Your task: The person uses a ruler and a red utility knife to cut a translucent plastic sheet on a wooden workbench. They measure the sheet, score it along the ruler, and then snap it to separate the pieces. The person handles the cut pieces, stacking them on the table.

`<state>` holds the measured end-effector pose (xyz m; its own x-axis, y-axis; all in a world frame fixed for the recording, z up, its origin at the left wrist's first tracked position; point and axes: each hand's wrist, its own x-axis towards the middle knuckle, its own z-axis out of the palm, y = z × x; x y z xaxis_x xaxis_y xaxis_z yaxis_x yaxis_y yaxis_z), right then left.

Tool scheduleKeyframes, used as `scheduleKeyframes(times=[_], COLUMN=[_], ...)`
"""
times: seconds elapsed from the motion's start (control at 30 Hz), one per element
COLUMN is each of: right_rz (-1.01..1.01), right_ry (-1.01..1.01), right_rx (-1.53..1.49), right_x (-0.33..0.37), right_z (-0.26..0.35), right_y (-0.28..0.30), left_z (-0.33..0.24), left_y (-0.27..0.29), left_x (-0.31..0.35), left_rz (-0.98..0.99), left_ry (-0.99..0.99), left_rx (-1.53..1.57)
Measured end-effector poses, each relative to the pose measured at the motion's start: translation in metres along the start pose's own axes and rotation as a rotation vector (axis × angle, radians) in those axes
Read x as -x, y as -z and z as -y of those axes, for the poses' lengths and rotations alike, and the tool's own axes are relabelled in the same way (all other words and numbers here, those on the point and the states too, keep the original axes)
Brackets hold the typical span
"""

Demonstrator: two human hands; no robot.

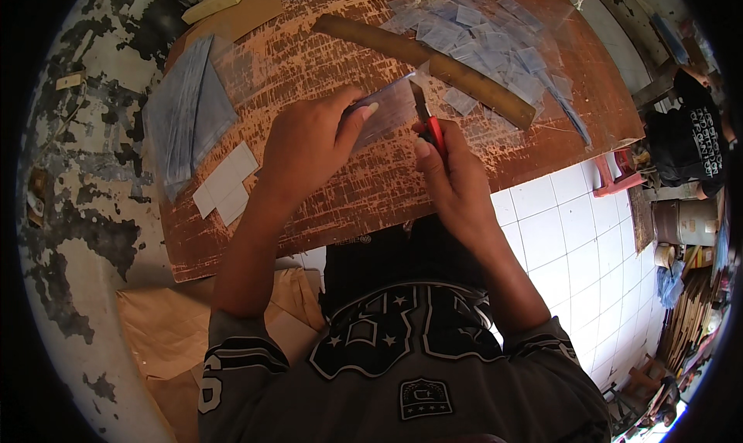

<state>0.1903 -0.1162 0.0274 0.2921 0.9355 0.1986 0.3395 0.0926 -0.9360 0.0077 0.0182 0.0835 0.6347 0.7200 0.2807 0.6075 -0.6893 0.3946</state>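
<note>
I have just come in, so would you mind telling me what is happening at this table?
A person's left hand holds a flat, clear bluish plastic strip over the worn brown wooden table. Their right hand grips a red-handled cutting tool, its dark blade near the strip's right end; whether it is cutting now is unclear. Beyond lies a long flat brown bar, with loose clear plastic squares scattered beside it. Larger bluish clear plastic sheets lie at the left.
</note>
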Motion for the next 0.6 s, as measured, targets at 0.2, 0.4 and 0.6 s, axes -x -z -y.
scheduleKeyframes(times=[0.2, 0.4, 0.6], right_rz=[0.03, 0.052, 0.038], right_ry=[0.049, 0.044, 0.024], right_rx=[0.098, 0.263, 0.282], right_x=[-0.008, -0.015, -0.014], right_z=[0.009, 0.014, 0.015], right_y=[-0.009, -0.012, -0.016], left_z=[0.001, -0.001, -0.002], left_y=[0.002, 0.0, -0.003], left_x=[-0.002, 0.001, 0.005], left_rz=[0.069, 0.042, -0.016], left_ry=[-0.008, -0.037, -0.08], left_rx=[-0.015, -0.028, -0.003])
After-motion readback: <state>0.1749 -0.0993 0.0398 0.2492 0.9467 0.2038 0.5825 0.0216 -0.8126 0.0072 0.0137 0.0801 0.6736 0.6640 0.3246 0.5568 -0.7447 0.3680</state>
